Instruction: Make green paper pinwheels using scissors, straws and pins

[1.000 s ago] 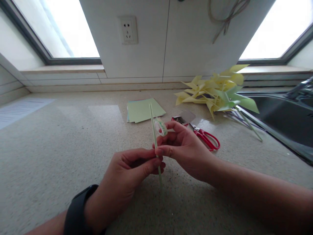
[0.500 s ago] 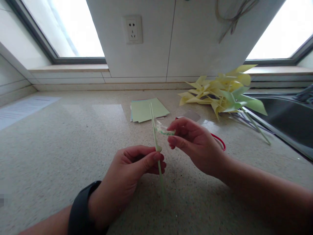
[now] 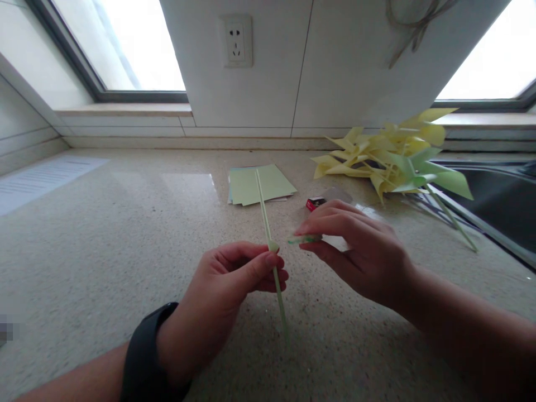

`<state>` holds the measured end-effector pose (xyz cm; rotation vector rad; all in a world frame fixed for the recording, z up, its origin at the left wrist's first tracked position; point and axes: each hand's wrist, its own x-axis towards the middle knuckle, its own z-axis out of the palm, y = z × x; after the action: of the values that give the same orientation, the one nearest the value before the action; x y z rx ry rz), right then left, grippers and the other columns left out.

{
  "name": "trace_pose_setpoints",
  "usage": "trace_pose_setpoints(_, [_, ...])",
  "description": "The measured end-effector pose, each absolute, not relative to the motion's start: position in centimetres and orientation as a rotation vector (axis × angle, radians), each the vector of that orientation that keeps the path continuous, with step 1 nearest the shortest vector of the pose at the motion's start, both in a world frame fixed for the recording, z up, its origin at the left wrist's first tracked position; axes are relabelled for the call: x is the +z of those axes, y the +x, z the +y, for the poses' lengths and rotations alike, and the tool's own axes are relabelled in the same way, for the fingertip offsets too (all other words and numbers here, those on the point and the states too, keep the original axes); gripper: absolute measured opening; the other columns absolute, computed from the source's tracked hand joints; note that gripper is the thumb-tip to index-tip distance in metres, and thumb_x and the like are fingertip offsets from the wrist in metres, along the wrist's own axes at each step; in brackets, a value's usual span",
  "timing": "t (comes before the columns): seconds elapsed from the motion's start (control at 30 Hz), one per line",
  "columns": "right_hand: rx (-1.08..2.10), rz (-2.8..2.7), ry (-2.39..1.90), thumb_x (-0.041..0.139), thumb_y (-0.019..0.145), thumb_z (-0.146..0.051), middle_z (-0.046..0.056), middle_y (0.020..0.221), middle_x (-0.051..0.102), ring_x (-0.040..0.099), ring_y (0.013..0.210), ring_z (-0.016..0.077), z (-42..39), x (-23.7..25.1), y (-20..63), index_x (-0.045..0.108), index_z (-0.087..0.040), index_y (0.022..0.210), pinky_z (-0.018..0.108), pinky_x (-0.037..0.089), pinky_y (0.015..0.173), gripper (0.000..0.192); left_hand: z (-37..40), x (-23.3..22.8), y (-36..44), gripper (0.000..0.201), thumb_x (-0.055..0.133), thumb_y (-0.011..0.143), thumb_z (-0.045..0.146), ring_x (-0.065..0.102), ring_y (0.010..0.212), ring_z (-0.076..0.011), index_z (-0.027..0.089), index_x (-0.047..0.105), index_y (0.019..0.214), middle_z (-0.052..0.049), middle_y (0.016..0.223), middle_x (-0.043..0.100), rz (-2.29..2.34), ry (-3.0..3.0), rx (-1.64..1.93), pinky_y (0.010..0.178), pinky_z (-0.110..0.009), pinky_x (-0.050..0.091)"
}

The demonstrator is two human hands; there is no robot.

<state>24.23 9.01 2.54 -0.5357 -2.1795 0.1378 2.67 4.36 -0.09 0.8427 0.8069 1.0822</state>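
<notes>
My left hand (image 3: 234, 282) pinches a thin pale green straw (image 3: 263, 206) between thumb and forefinger, holding it nearly upright over the speckled counter (image 3: 104, 245). A small bit of tape sits on the straw at my thumb. My right hand (image 3: 355, 251) is just right of the straw and grips a small roll of clear tape with green print (image 3: 304, 239), turned flat and edge-on. A black watch band is on my left wrist.
A stack of green paper squares (image 3: 262, 184) lies behind the straw. A pile of yellow and green paper pinwheels (image 3: 393, 153) sits at the back right, beside a dark sink (image 3: 498, 201). A small red box (image 3: 315, 203) shows behind my right hand. A wall socket (image 3: 237, 40) is above.
My right hand has drawn the tape roll away from the straw to the right and lowered it, turning it flat. It now hides the red scissors. The camera view shifted slightly.
</notes>
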Motion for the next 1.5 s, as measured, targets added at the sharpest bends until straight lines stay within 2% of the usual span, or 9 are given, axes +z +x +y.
trace_pose_setpoints(0.33, [-0.131,-2.323,-0.401,0.07,0.089,-0.009,0.006,0.086,0.069,0.06,0.083,0.0165,8.2,3.0,24.2,0.065,-0.009,0.105,0.033,0.053,0.078,0.017,4.1,-0.2,2.7,0.009,0.08,0.085,0.029,0.072,0.071,-0.0108,0.021,0.08,0.084,0.0,0.077,0.079,0.83,0.924,1.066,0.071,-0.02,0.06])
trace_pose_setpoints(0.53, [-0.154,-2.413,-0.337,0.058,0.096,-0.009,0.008,0.088,0.068,0.059,0.089,0.0201,8.0,3.2,24.1,0.064,-0.005,0.111,0.037,0.052,0.079,0.017,4.1,-0.2,2.9,0.009,0.081,0.084,0.029,0.072,0.069,-0.0103,0.021,0.08,0.083,0.0,0.077,0.079,0.828,0.949,1.071,0.069,-0.019,0.06])
trace_pose_setpoints(0.7, [-0.172,-2.434,-0.326,0.052,0.099,-0.012,0.008,0.085,0.067,0.057,0.086,0.0204,7.8,3.4,24.0,0.064,-0.006,0.108,0.038,0.052,0.077,0.016,4.0,-0.2,2.9,0.009,0.082,0.083,0.03,0.072,0.069,-0.0106,0.021,0.08,0.084,0.0,0.076,0.079,0.85,0.954,1.08,0.068,-0.019,0.06])
trace_pose_setpoints(1.5, [-0.25,-2.492,-0.325,0.053,0.098,-0.011,0.011,0.088,0.068,0.06,0.088,0.0226,7.7,3.6,23.8,0.065,-0.007,0.109,0.039,0.054,0.078,0.017,3.9,0.2,3.0,0.006,0.079,0.085,0.029,0.07,0.07,-0.009,0.024,0.082,0.083,0.001,0.076,0.079,0.889,1.032,1.08,0.067,-0.015,0.057])
